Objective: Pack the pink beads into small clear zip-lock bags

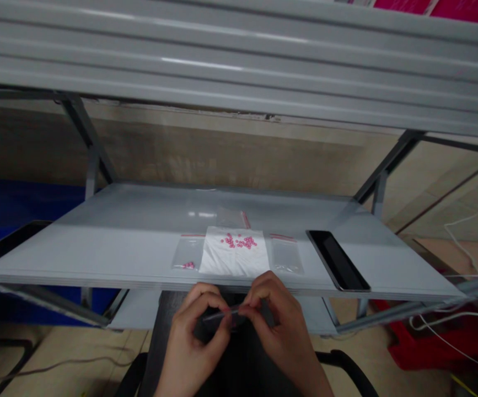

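My left hand (201,325) and my right hand (274,317) are both closed in a pinch on a small clear plastic bag (234,314), held below the shelf's front edge. Fingers cover much of the bag, so its contents cannot be made out. Just beyond my hands lies a white tissue (224,262) with many small pink beads (245,241) scattered on it. Left of the tissue is a clear zip bag (186,251) with several pink beads in its lower corner. Another clear zip bag (286,253) lies to the right, and a third bag (232,216) lies behind the tissue.
A dark-screened phone (338,259) lies on the grey shelf (118,237) at the right. A ridged metal shelf (222,60) hangs above, with slanted braces (387,165) at both sides. White cables (454,317) and a red object (420,347) are at the lower right.
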`<state>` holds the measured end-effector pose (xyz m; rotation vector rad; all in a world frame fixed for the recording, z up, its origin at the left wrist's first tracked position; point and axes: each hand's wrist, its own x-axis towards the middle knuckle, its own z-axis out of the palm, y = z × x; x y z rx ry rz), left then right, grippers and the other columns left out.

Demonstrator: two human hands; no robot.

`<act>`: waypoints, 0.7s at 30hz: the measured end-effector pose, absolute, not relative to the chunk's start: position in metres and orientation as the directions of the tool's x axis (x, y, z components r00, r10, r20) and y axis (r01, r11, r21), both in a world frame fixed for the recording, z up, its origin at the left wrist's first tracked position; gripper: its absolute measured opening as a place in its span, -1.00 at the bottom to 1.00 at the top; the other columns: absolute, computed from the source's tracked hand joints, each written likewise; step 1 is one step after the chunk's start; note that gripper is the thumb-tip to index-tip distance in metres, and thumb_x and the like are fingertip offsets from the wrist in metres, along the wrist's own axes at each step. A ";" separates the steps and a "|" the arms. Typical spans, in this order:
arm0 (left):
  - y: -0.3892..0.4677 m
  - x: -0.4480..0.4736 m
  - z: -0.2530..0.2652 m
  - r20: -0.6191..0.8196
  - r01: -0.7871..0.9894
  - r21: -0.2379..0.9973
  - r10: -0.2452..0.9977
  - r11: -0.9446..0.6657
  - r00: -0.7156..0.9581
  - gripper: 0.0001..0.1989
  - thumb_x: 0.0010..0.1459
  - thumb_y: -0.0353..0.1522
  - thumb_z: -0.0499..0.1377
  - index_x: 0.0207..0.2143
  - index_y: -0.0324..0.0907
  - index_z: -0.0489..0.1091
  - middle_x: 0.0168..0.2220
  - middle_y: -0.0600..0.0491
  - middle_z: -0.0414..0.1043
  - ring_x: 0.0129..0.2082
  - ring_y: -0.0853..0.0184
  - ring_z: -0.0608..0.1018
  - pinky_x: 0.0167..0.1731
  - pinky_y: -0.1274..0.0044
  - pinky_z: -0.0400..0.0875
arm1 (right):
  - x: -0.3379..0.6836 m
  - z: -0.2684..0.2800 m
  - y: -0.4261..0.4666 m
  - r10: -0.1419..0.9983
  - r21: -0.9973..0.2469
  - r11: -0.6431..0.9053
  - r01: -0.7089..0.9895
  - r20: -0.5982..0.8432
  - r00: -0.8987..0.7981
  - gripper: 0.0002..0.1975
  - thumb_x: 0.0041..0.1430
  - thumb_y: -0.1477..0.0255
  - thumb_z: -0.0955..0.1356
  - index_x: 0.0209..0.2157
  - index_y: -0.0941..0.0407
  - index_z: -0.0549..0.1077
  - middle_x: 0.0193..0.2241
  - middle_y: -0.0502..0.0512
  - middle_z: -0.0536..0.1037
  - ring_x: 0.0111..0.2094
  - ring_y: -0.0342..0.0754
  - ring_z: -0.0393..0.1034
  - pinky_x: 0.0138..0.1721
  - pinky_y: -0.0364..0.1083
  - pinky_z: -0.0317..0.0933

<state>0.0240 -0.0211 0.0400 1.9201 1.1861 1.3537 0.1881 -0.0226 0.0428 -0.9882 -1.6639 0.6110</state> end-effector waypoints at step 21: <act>-0.028 0.019 0.043 0.459 0.303 0.831 0.883 -0.466 0.101 -0.83 0.05 -0.49 0.21 -0.58 -0.17 0.41 -0.53 0.15 0.35 -0.51 0.46 0.46 -0.50 0.67 0.32 | 0.189 0.046 -0.022 0.881 -0.871 0.447 0.205 0.390 -0.266 -0.88 0.02 0.64 0.40 -0.43 0.14 0.50 -0.49 -0.01 0.51 -0.42 -0.13 0.41 -0.36 -0.16 0.22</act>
